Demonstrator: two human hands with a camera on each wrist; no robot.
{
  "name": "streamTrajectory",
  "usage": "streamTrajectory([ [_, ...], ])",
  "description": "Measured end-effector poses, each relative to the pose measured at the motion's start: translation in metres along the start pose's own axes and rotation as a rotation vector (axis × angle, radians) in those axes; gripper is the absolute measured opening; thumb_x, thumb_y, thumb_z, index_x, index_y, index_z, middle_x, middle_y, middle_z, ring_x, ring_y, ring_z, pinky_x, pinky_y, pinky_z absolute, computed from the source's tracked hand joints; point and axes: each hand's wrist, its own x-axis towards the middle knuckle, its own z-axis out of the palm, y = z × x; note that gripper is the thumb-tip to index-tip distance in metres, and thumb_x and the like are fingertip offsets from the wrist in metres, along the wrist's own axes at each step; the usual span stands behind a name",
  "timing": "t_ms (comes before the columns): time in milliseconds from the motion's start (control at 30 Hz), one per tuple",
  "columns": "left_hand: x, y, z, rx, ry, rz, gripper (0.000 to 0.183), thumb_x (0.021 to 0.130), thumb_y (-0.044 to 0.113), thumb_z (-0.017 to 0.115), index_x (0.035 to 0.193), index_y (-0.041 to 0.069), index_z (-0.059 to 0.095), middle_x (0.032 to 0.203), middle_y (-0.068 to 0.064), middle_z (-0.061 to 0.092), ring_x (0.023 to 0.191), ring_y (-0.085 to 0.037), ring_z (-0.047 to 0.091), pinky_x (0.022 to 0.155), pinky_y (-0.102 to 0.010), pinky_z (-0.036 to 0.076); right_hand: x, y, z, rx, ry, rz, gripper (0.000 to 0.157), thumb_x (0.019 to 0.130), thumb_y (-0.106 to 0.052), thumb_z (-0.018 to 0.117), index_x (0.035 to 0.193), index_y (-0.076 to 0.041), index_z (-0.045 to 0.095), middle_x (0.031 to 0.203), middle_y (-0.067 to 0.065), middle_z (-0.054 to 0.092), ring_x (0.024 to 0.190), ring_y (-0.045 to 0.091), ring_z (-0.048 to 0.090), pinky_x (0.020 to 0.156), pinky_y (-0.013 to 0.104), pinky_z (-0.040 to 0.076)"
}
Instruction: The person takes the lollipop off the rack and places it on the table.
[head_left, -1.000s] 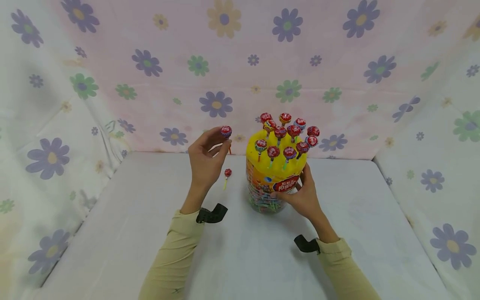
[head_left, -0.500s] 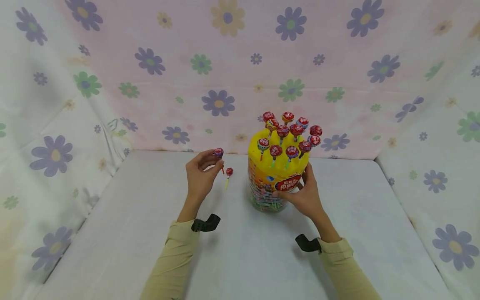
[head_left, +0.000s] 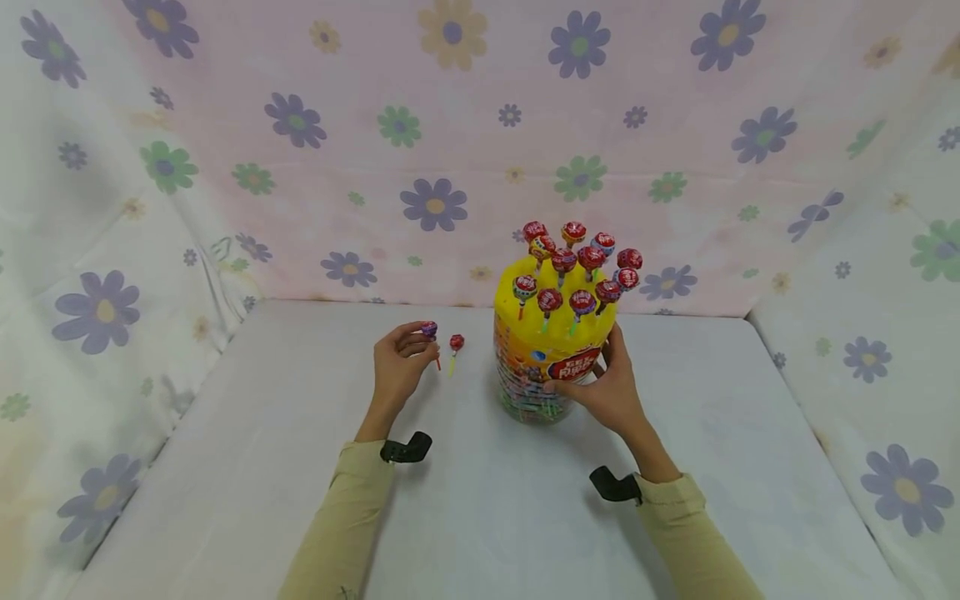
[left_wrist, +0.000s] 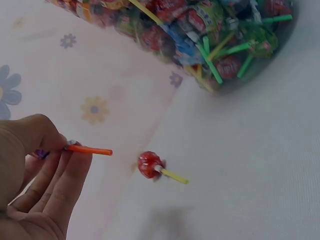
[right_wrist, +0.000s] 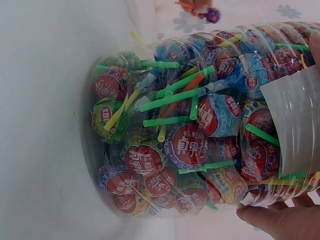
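Observation:
My left hand [head_left: 397,367] pinches a lollipop [head_left: 429,330] with a purple and red wrapper, its orange-red stick [left_wrist: 92,150] pointing out past the fingertips in the left wrist view. Just right of it, a red lollipop [head_left: 457,342] with a yellow stick lies on the table. My right hand [head_left: 611,396] grips the right side of a clear plastic jar [right_wrist: 150,120], thumb across the front. Wrapped lollipops fill the jar. Its yellow lid [head_left: 555,335] has several lollipops [head_left: 564,261] standing upright in it, heads up.
A white cloth covers the table [head_left: 495,508]. Behind it hangs a pink flowered curtain [head_left: 480,150], with pale flowered cloth [head_left: 885,367] at both sides. A black camera mount [head_left: 405,448] sits on each wrist.
My left hand has lowered the purple-wrapped lollipop, moving down and slightly left until it is beside the one on the table. My right hand stays on the jar.

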Motion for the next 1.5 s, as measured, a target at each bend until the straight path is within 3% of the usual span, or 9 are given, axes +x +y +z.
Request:
streamTrajectory([
  [167, 0.009, -0.012, 0.0, 0.093, -0.008, -0.06, 0.037, 0.089, -0.004, 0.072, 0.126, -0.004, 0.066, 0.115, -0.028, 0.069, 0.091, -0.021, 0.073, 0.073, -0.017, 0.059, 0.001, -0.001, 0.0, 0.0, -0.001, -0.002, 0.096, 0.08, 0.002, 0.084, 0.155, -0.007, 0.026, 0.15, 0.02, 0.041, 0.14, 0.041, 0.042, 0.112, 0.064, 0.04],
  [367, 0.02, -0.021, 0.002, 0.207, -0.033, -0.132, 0.035, 0.089, -0.001, 0.073, 0.123, -0.007, 0.065, 0.11, -0.028, 0.071, 0.093, -0.03, 0.074, 0.072, -0.024, 0.062, 0.0, -0.001, 0.0, -0.005, 0.0, 0.0, 0.097, 0.079, 0.002, 0.084, 0.155, -0.007, 0.025, 0.15, 0.02, 0.041, 0.14, 0.041, 0.042, 0.112, 0.063, 0.04],
  [633, 0.029, -0.026, 0.005, 0.321, -0.029, -0.16, 0.033, 0.086, 0.0, 0.076, 0.118, -0.007, 0.068, 0.104, -0.027, 0.073, 0.085, -0.027, 0.075, 0.063, -0.021, 0.059, -0.002, -0.002, -0.001, 0.003, -0.005, 0.002, 0.097, 0.079, 0.001, 0.085, 0.155, -0.008, 0.025, 0.15, 0.019, 0.041, 0.141, 0.041, 0.042, 0.112, 0.064, 0.04],
  [867, 0.034, -0.031, 0.006, 0.412, -0.049, -0.163, 0.036, 0.086, 0.003, 0.077, 0.118, -0.008, 0.067, 0.104, -0.027, 0.074, 0.094, -0.037, 0.073, 0.071, -0.032, 0.063, -0.002, -0.004, -0.001, -0.001, -0.003, 0.012, 0.094, 0.081, -0.001, 0.084, 0.155, -0.007, 0.026, 0.149, 0.018, 0.042, 0.141, 0.039, 0.042, 0.112, 0.064, 0.038],
  [1033, 0.036, -0.035, 0.008, 0.48, -0.054, -0.156, 0.035, 0.085, 0.005, 0.077, 0.117, -0.007, 0.069, 0.102, -0.025, 0.075, 0.093, -0.037, 0.073, 0.077, -0.04, 0.062, -0.001, -0.004, -0.001, -0.01, 0.0, 0.01, 0.095, 0.081, -0.002, 0.085, 0.155, -0.008, 0.026, 0.15, 0.018, 0.042, 0.141, 0.041, 0.041, 0.112, 0.065, 0.038],
  [1267, 0.036, -0.04, 0.012, 0.498, -0.038, -0.094, 0.033, 0.084, 0.002, 0.078, 0.114, -0.008, 0.069, 0.096, -0.024, 0.075, 0.089, -0.036, 0.074, 0.077, -0.041, 0.063, 0.0, -0.001, -0.001, -0.016, 0.001, 0.004, 0.096, 0.08, -0.001, 0.085, 0.156, -0.009, 0.026, 0.15, 0.019, 0.042, 0.141, 0.041, 0.042, 0.111, 0.065, 0.04],
  [1500, 0.034, -0.038, 0.011, 0.497, -0.039, -0.087, 0.035, 0.083, 0.002, 0.079, 0.115, -0.009, 0.069, 0.095, -0.025, 0.075, 0.087, -0.036, 0.074, 0.075, -0.039, 0.063, 0.0, -0.002, -0.001, -0.025, 0.004, 0.005, 0.096, 0.08, -0.002, 0.085, 0.156, -0.009, 0.026, 0.15, 0.019, 0.042, 0.141, 0.041, 0.042, 0.111, 0.065, 0.04],
])
